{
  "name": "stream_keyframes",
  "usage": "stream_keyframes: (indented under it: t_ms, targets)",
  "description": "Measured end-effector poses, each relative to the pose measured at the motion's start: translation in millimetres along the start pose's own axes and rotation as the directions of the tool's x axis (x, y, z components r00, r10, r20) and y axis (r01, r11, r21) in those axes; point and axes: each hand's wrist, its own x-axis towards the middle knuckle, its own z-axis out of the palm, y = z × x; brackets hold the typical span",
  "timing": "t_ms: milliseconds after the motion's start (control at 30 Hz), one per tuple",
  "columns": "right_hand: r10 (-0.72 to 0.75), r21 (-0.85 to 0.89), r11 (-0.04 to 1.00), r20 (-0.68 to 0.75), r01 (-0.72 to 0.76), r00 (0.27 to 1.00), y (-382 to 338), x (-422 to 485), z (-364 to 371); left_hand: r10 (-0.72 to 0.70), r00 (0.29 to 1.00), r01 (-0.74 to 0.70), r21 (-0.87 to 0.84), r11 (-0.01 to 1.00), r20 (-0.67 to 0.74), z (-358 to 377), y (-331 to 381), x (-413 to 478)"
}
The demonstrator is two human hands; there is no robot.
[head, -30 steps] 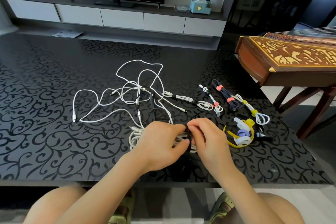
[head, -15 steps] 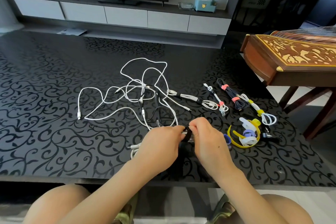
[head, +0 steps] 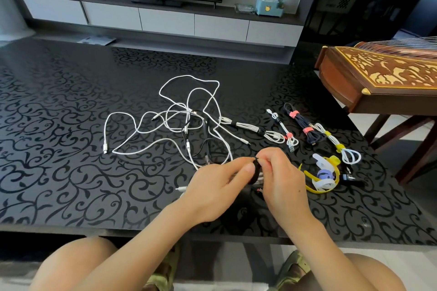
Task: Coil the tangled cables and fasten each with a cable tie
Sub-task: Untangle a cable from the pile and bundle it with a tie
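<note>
My left hand (head: pixel 216 186) grips a coiled white cable bundle (head: pixel 259 177) just above the table near its front edge. Around that bundle runs a black cable tie (head: pixel 256 170), and my right hand (head: pixel 281 177) pinches the tie's top end. Most of the bundle is hidden under my fingers. A tangle of white and black cables (head: pixel 186 120) lies spread behind my hands. Several coiled, tied cables (head: pixel 305 125) lie in a row at the right. A heap of loose cable ties (head: pixel 324 176), yellow, white and purple, sits just right of my right hand.
The black patterned table (head: pixel 71 172) has its front edge close under my wrists. A small black adapter (head: pixel 352 178) lies beside the loose ties. A wooden stringed instrument (head: pixel 383 80) stands off the table's right side. A TV cabinet (head: pixel 165 21) runs along the far wall.
Both hands have lifted the coiled bundle slightly off the table. The black tie now wraps around the bundle, with my right fingers pinching its end higher up.
</note>
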Motion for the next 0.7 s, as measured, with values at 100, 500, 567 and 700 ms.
stream_keyframes:
  t_ms: [100, 500, 567, 700]
  targets:
    - [-0.107, -0.043, 0.993, 0.000, 0.107, 0.994, -2.2, -2.4, 0.9, -0.119, 0.991, 0.119, -0.004, 0.993, -0.054, 1.1, 1.6, 3.4]
    - [-0.097, -0.043, 0.994, 0.130, 0.103, 0.987, -3.7, -5.5, 6.8, -0.147, 0.982, 0.155, 0.064, 0.986, -0.114, 5.5, -7.0, 10.8]
    - [-0.041, -0.041, 0.998, 0.139, 0.047, 0.989, -4.8, -3.7, 5.5, -0.204, 0.973, 0.206, 0.006, 0.979, -0.109, 9.2, -8.3, 13.0]
    - [0.009, -0.065, 0.998, 0.107, -0.002, 0.994, -10.6, 2.0, 5.5, -0.268, 0.954, 0.268, -0.014, 0.963, -0.132, 12.1, -6.3, 15.8]
